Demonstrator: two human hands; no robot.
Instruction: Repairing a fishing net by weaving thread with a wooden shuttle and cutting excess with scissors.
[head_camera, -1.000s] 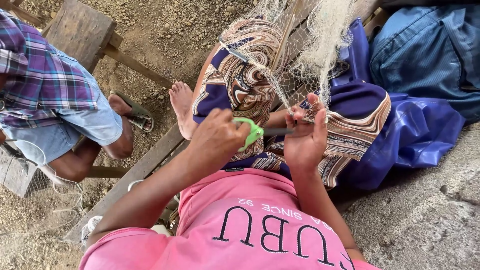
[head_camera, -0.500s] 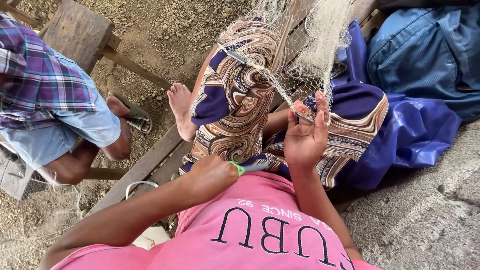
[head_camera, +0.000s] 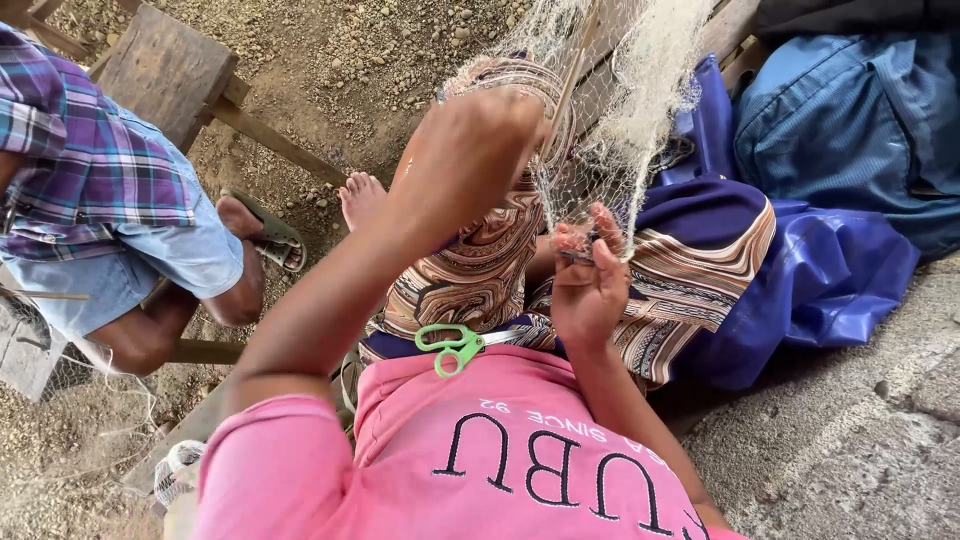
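While the left hand (head_camera: 470, 150) is raised high and closed around a thin wooden stick (head_camera: 567, 85) plus a bit of the pale fishing net (head_camera: 640, 110), the right hand (head_camera: 590, 285) sits lower, fingertips pinched on the net's mesh just above the lap. Net hangs from the top of the frame down between both hands, draped over the patterned skirt (head_camera: 480, 280). Green-handled scissors (head_camera: 455, 345) lie loose on the lap at the hem of the pink shirt (head_camera: 480, 460), just beside the right wrist, neither hand touching them. Bare foot (head_camera: 362, 195) sticks out on the dirt ground (head_camera: 370, 60). Blue plastic sheet (head_camera: 830, 280) and a blue bag (head_camera: 850, 120) to the person's right. Second person at far left: plaid shirt (head_camera: 80, 160), denim shorts, sandal (head_camera: 270, 235), seated near a wooden bench (head_camera: 165, 65). Can't tell exactly how the stick passes through the mesh.
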